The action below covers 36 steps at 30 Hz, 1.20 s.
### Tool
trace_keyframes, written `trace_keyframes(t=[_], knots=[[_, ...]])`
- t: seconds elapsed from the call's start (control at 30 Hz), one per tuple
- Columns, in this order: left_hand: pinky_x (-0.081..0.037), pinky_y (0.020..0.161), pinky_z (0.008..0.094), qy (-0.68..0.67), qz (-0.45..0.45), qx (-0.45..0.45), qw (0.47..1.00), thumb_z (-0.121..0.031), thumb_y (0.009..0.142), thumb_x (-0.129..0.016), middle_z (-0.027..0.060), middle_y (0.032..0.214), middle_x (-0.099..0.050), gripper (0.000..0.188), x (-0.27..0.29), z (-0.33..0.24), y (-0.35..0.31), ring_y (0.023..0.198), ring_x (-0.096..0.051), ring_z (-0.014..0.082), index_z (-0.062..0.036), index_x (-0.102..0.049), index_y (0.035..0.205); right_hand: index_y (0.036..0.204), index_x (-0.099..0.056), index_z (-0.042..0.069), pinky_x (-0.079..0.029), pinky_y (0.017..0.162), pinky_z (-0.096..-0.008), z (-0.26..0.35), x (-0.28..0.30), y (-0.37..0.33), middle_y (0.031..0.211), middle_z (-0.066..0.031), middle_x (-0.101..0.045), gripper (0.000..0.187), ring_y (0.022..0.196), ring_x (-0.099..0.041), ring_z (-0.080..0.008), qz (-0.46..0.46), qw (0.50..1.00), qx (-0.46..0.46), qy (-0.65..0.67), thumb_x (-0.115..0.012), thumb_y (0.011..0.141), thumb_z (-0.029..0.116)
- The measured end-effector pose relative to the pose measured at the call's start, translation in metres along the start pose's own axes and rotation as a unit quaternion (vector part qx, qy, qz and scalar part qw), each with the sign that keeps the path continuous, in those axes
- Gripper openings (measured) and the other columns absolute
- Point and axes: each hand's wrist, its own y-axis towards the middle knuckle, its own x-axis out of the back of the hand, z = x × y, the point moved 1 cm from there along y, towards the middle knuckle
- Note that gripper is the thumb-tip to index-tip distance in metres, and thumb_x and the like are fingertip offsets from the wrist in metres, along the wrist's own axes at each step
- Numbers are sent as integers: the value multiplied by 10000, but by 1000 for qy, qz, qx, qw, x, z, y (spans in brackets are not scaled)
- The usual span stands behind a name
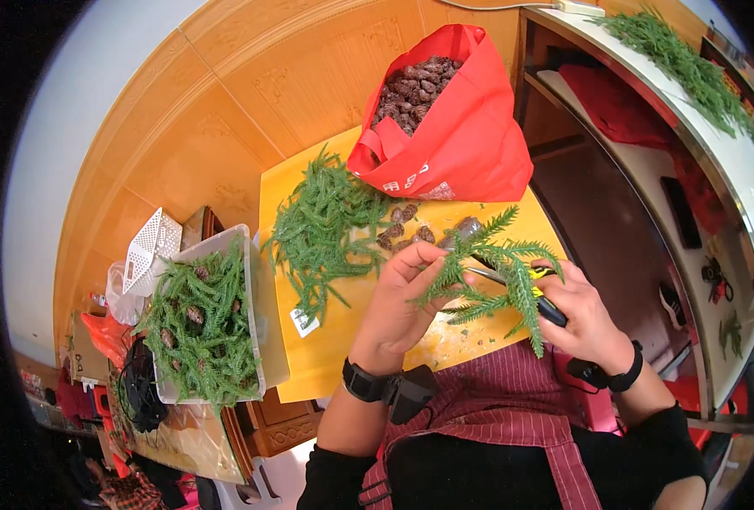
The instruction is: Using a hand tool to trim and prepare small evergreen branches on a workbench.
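Note:
Over the yellow tabletop (313, 371), my left hand (401, 299) pinches the base of an artificial pine sprig (523, 285), whose green branches fan out to the right. My right hand (587, 313) is closed round pliers (552, 311) with black and yellow handles. Their metal jaws point left, in among the sprig's stems near my left fingers; foliage partly hides them. Just beyond my left hand lie several brown pine cones (396, 228). A pile of loose green sprigs (330, 223) covers the table's left part.
A red bag (476, 140) full of pine cones stands at the table's back. Left of the table, a clear plastic bin (254, 327) holds sprigs with cones. A white basket (152, 246) sits behind it. On the right is a shelf unit (687, 115) with greenery on top.

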Motion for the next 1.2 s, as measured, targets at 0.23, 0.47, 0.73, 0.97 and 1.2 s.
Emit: trace_keyframes(t=[0.23, 0.47, 0.73, 0.97, 1.2], knots=[[-524, 685, 232, -1, -7, 2, 1000, -92, 896, -468, 69, 886, -602, 78, 1, 4, 1, 816, -614, 153, -31, -512, 916, 851, -574, 5, -394, 862, -411, 7, -2, 3, 893, -140, -590, 216, 971, -508, -369, 7, 1000, -7, -21, -643, 706, 149], [-521, 689, 229, 5, -22, -22, 1000, -85, 881, -492, 83, 894, -602, 67, 2, 8, 2, 809, -609, 152, -29, -511, 912, 903, -579, -9, -402, 864, -427, 15, -5, 4, 828, -150, -565, 265, 914, -522, -373, 2, 998, -21, -56, -619, 666, 103], [-519, 713, 231, 41, -36, -59, 997, -71, 870, -507, 81, 895, -609, 45, 0, 9, 2, 818, -608, 147, -28, -513, 883, 924, -579, -8, -406, 827, -411, 18, -9, 4, 862, -140, -571, 294, 969, -499, -347, -22, 993, -32, -112, -639, 655, 95], [-504, 723, 247, 94, -72, -127, 985, -48, 864, -513, 82, 885, -602, 34, -3, 13, 1, 799, -593, 131, -17, -513, 879, 949, -571, -4, -405, 825, -411, 15, -15, 4, 887, -139, -563, 326, 989, -488, -340, -35, 988, -32, -150, -659, 652, 98], [-490, 705, 258, 177, -114, -212, 954, -25, 864, -506, 64, 859, -587, 19, -5, 18, 3, 774, -575, 115, -10, -516, 872, 976, -552, -10, -409, 824, -416, 11, -21, 5, 884, -146, -551, 353, 984, -490, -348, -61, 990, -30, -123, -663, 657, 91]])
